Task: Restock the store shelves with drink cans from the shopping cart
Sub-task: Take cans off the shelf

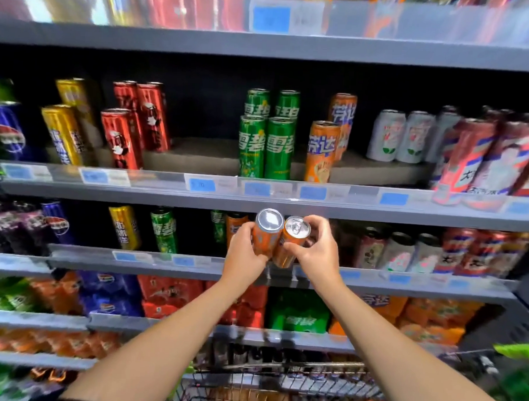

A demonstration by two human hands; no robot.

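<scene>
**Orange cans, one per hand, raised toward orange row**

Orange cans held side by side and touching, in front of the lower can shelf (254,268), above the shopping cart (279,383). Left-hand can (266,235) wrapped by left hand (244,254), fingers curled round the body; right-hand can (290,244) gripped by right hand (317,249), thumb across the front, fingers over the far side. Both tilted top-end toward the camera, lids showing. Likely reason for the pairing: two cans carried per trip, aimed at a matching row.

Orange row (330,148) on the middle shelf (272,197): only two cans visible, open space behind and beside. Green cans (267,146) just left of it, four visible. One orange can (235,226) also stands on the lower shelf behind the hands, partly hidden. Target shelf not certain.

Cart: wire basket, contents blurred; small orange and yellow shapes at the bottom edge, more stock probably
</scene>
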